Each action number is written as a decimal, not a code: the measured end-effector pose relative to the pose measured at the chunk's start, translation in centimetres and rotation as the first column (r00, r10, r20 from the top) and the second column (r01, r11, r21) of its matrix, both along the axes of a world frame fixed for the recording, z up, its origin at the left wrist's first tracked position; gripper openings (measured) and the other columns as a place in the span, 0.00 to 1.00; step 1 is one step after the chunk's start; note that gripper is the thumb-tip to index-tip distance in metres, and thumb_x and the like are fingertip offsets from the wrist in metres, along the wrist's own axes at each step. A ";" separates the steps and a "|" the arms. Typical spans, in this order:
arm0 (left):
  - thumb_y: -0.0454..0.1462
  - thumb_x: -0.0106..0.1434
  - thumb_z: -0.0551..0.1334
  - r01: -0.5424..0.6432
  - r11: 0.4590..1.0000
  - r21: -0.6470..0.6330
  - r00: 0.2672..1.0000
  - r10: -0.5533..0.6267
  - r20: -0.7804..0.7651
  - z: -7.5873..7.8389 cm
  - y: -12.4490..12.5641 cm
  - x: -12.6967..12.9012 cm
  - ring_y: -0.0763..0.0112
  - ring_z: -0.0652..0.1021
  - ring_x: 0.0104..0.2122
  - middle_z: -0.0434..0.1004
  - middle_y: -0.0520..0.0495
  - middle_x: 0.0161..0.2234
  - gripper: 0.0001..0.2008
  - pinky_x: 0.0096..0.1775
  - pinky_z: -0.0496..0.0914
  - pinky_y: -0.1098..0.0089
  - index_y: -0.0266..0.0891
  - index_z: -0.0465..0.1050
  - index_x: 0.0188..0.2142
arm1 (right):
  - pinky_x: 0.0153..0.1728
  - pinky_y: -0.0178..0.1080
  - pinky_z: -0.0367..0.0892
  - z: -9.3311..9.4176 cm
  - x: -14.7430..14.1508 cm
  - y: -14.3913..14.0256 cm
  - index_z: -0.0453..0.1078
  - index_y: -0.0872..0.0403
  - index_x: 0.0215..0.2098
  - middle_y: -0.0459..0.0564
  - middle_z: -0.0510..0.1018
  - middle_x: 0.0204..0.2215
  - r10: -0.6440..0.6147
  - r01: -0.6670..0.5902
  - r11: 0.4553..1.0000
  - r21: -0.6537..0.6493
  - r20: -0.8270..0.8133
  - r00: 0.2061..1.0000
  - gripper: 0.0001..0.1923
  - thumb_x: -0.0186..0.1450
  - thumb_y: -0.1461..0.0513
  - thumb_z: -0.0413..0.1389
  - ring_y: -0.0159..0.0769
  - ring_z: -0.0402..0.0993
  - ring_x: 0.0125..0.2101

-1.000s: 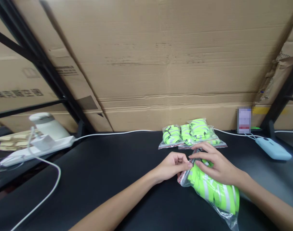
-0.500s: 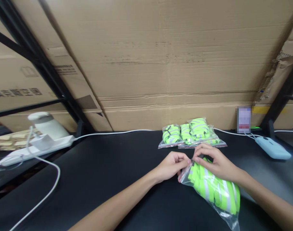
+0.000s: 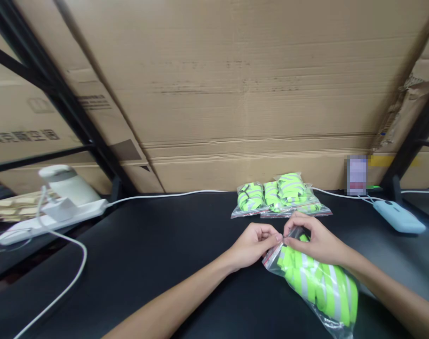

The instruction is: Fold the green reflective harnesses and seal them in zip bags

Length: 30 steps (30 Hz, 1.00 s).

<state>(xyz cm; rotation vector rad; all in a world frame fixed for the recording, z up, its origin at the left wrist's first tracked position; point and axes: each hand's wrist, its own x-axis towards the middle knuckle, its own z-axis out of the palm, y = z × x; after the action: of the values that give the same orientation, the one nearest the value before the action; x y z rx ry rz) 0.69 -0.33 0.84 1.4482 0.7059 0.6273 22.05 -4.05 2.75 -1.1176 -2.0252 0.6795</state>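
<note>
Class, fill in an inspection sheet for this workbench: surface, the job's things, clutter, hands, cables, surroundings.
Surface: black table.
Job's things: clear bag of yellow-green reflective bands, lying at the hands.
Clutter: three filled packs by the back wall; blue device.
Hands: left hand and right hand both pinch the bag's mouth.
Cables: white cable; power strip.
Surroundings: cardboard boxes; black rack.

White power strip [image 3: 41, 221] beside blue device [image 3: 398, 217].

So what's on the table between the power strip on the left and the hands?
In the head view, only bare black table lies between the power strip and the left hand; a white cable curves beside the strip.
</note>
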 end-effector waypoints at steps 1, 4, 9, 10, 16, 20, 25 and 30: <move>0.55 0.57 0.70 -0.006 1.000 0.007 1.000 0.006 0.000 0.0 0.1 0.0 0.80 0.67 0.18 0.72 0.53 0.21 0.25 0.22 0.60 0.77 0.33 0.75 0.30 | 0.41 0.43 0.67 0.0 0.0 0.0 0.75 0.51 0.35 0.47 0.72 0.34 0.010 -0.010 1.000 0.019 -0.011 1.000 0.01 0.65 0.62 0.61 0.39 0.72 0.36; 0.56 0.56 0.70 -0.037 0.999 0.022 0.999 0.037 -0.003 0.0 0.3 0.0 0.80 0.66 0.18 0.71 0.53 0.20 0.26 0.22 0.60 0.77 0.33 0.74 0.29 | 0.45 0.45 0.68 0.0 0.0 0.0 0.77 0.50 0.35 0.48 0.73 0.37 0.036 -0.030 0.993 0.115 -0.048 0.998 0.03 0.67 0.62 0.61 0.40 0.72 0.40; 0.57 0.57 0.69 -0.036 0.997 0.066 0.999 0.038 -0.025 0.5 0.6 0.0 0.80 0.66 0.16 0.70 0.55 0.18 0.25 0.20 0.60 0.76 0.35 0.72 0.29 | 0.49 0.48 0.69 0.2 0.1 -0.2 0.78 0.48 0.36 0.51 0.73 0.43 0.044 -0.032 0.972 0.235 -0.048 0.998 0.04 0.69 0.62 0.60 0.43 0.73 0.46; 0.56 0.58 0.69 -0.030 0.997 0.076 0.999 0.032 -0.028 0.7 0.6 -0.1 0.80 0.66 0.16 0.70 0.55 0.18 0.25 0.20 0.60 0.76 0.35 0.72 0.29 | 0.49 0.48 0.69 0.3 0.1 -0.2 0.78 0.48 0.36 0.51 0.73 0.44 0.044 -0.032 0.969 0.247 -0.046 0.998 0.05 0.69 0.62 0.60 0.43 0.73 0.47; 0.56 0.58 0.68 -0.045 0.993 0.109 0.998 0.049 -0.033 1.2 0.3 0.0 0.80 0.68 0.17 0.69 0.55 0.20 0.25 0.21 0.62 0.77 0.36 0.69 0.28 | 0.47 0.47 0.72 0.2 0.1 -0.2 0.77 0.49 0.38 0.53 0.73 0.44 0.052 -0.044 0.956 0.289 -0.020 0.998 0.05 0.70 0.62 0.58 0.43 0.73 0.46; 0.57 0.57 0.69 -0.065 0.993 0.094 0.998 0.067 -0.014 1.0 0.0 0.3 0.80 0.69 0.19 0.66 0.56 0.20 0.26 0.21 0.65 0.77 0.36 0.67 0.28 | 0.45 0.45 0.72 0.0 0.0 0.0 0.75 0.50 0.38 0.53 0.72 0.44 0.066 -0.059 0.957 0.283 -0.013 0.998 0.05 0.70 0.63 0.57 0.42 0.73 0.46; 0.57 0.58 0.68 -0.105 0.990 0.090 0.993 0.109 -0.040 -0.2 0.8 0.0 0.79 0.72 0.18 0.66 0.57 0.21 0.26 0.19 0.67 0.78 0.37 0.65 0.30 | 0.46 0.45 0.72 0.1 -0.3 -0.3 0.74 0.50 0.37 0.53 0.73 0.45 0.084 -0.081 0.958 0.276 -0.001 0.996 0.05 0.71 0.63 0.56 0.42 0.74 0.46; 0.55 0.58 0.68 -0.120 0.988 0.094 0.987 0.129 -0.098 -0.6 2.0 -0.8 0.77 0.72 0.14 0.65 0.59 0.18 0.24 0.17 0.70 0.76 0.38 0.63 0.29 | 0.50 0.48 0.72 0.0 -0.3 -0.6 0.73 0.49 0.39 0.54 0.74 0.49 0.093 -0.092 0.955 0.283 0.010 0.996 0.04 0.71 0.63 0.56 0.45 0.74 0.51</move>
<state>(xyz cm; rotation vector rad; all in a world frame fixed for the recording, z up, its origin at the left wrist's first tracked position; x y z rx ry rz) -0.12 1.70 0.24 1.5343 0.8647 0.6908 21.76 -4.67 2.79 -0.8583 -2.1025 0.4179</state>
